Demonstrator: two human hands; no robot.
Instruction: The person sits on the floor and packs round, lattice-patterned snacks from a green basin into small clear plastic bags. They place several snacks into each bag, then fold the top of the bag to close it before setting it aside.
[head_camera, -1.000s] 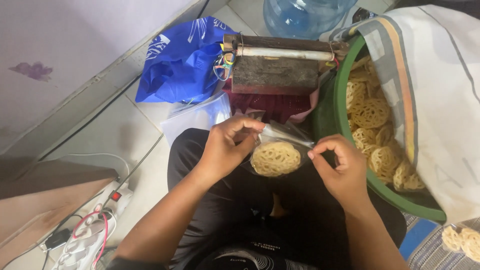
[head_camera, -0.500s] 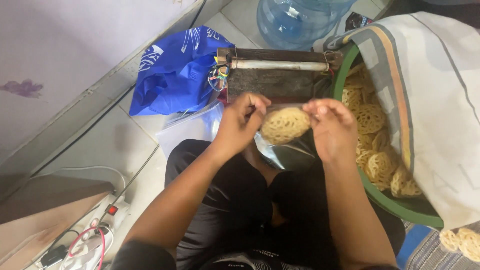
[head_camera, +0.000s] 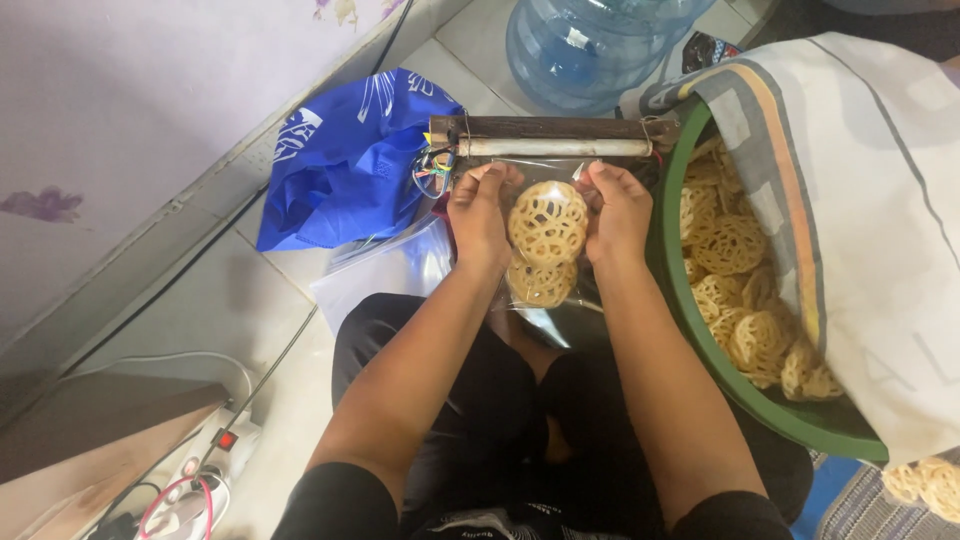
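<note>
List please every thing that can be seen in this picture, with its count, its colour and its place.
clear bag of crackers: one, transparent with yellow lattice crackers, held at the sealer
bar sealer: one, dark brown with pale bar, on floor ahead
green basin: one, holds loose yellow crackers, at right
striped cloth: one, white with bands, draped over the basin
blue bag: one, on floor at left
water jug: one, blue clear, top centre
power strip: one, white, lower left
left hand: grips the bag's left edge
right hand: grips the bag's right edge
</note>
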